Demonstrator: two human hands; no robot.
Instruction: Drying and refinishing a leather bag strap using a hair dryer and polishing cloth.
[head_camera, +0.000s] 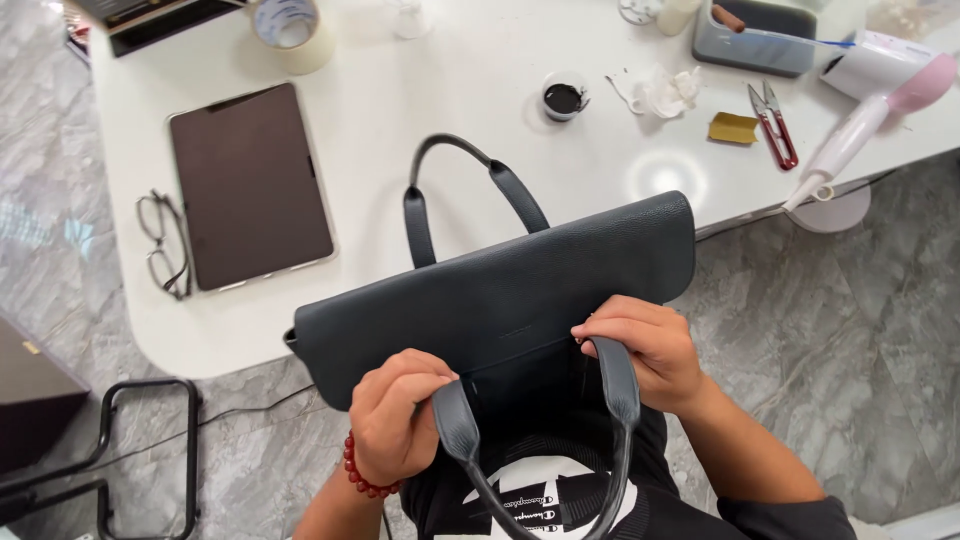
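1. Nearest the camera, the left hand (398, 415) was curled tight around the base of the near handle (540, 440) of a dark leather handbag (500, 295), a red bead bracelet (358, 470) on its wrist.
2. The right hand (640, 350) gripped the other end of that handle where it met the bag's top edge, fingers folded over the rim.
3. The handbag lay half on the white worktop (450, 100) and half over its edge toward the person, mouth facing the body, the far handle (465, 190) resting flat on the worktop.
4. The step in hand looked like holding the mouth apart to inspect or work on the near rim; as a judgement, a further move would need both grips kept firm so the bag did not slide off the edge.
5. To the left, a dark tablet (248, 185) lay flat, with folded eyeglasses (163, 245) just beside it.
6. Farther off stood a small cup of black liquid (564, 97), crumpled white tissue (665, 90), a tan scrap (733, 127) and red-handled snips (773, 125).
7. At the far right lay a white and pink hair dryer (870, 95); a grey tray (755, 38) and a roll of tape (288, 30) sat at the back.
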